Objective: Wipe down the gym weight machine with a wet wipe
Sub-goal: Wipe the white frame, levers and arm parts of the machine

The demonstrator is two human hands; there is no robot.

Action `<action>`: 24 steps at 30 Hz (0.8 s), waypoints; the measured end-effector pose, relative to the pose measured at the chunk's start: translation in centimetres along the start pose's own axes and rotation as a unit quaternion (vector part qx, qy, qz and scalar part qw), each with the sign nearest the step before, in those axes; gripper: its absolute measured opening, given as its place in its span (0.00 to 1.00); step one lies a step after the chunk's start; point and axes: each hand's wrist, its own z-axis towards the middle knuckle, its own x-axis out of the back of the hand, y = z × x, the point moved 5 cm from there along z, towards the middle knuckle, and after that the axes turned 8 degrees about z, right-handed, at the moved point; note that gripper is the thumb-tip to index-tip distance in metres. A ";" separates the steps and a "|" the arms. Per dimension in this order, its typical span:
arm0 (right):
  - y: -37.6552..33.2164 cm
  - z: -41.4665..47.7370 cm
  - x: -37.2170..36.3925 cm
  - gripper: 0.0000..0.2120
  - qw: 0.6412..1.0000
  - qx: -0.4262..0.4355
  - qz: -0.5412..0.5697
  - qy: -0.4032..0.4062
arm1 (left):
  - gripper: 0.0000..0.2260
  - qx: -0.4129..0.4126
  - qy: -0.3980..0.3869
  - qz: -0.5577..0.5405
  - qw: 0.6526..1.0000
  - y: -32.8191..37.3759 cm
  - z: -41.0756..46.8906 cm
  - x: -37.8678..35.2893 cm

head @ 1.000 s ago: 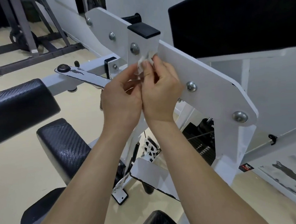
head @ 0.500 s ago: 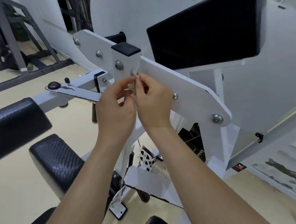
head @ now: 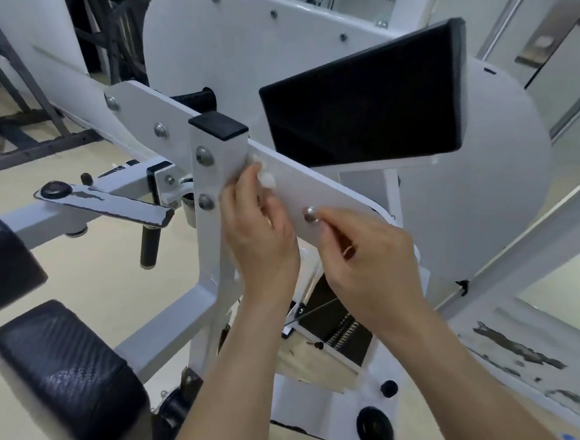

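Note:
The white weight machine fills the view: a slanted white plate (head: 334, 189) with steel bolts crosses an upright post topped by a black cap (head: 218, 126). My left hand (head: 258, 232) pinches a small crumpled white wet wipe (head: 266, 178) against the plate, right beside the post. My right hand (head: 366, 252) hovers just below and to the right, fingers curled with nothing visible in them, its fingertips near a bolt (head: 311, 215) on the plate.
A black back pad (head: 367, 111) juts out above the plate. Black seat pads (head: 62, 376) sit at lower left, under a chipped white lever (head: 109, 201) with a black handle. The weight stack (head: 337, 323) shows below my wrists. Dark frames stand far left.
Both hands were pinching the wipe together at the post. Now only my left hand keeps it, and my right hand has pulled away to the right along the plate. My head has moved closer.

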 end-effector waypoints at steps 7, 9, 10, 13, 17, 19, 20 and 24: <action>1.2 -1.4 4.8 0.08 0.995 0.026 0.007 0.092 | 0.07 -0.150 -0.066 -0.042 0.986 3.0 -3.2 -0.6; 1.8 -1.2 5.4 0.09 0.995 0.019 0.015 0.093 | 0.06 -0.044 -0.009 -0.070 0.997 0.8 -0.6 -0.4; 2.1 -1.2 5.4 0.10 0.996 0.006 0.032 0.087 | 0.05 0.009 0.013 -0.085 0.996 -0.1 0.3 -0.3; 3.3 -1.5 5.5 0.08 0.991 -0.048 0.092 0.088 | 0.08 -0.059 0.027 -0.044 0.997 1.0 -1.7 -0.6; 4.3 -2.0 5.9 0.07 0.988 -0.070 0.106 0.087 | 0.07 -0.291 -0.023 0.018 0.956 2.7 -7.2 -1.9; 4.2 -2.3 6.0 0.08 0.989 -0.071 0.109 0.075 | 0.07 -0.279 -0.029 0.006 0.960 1.7 -7.1 -2.1; 4.2 -2.4 5.9 0.08 0.988 -0.074 0.114 0.073 | 0.07 -0.224 -0.017 -0.005 0.974 0.8 -6.5 -1.9; 4.3 -2.2 5.7 0.09 0.982 -0.100 0.149 0.067 | 0.11 -0.052 0.017 -0.060 0.997 -1.9 -4.6 -1.5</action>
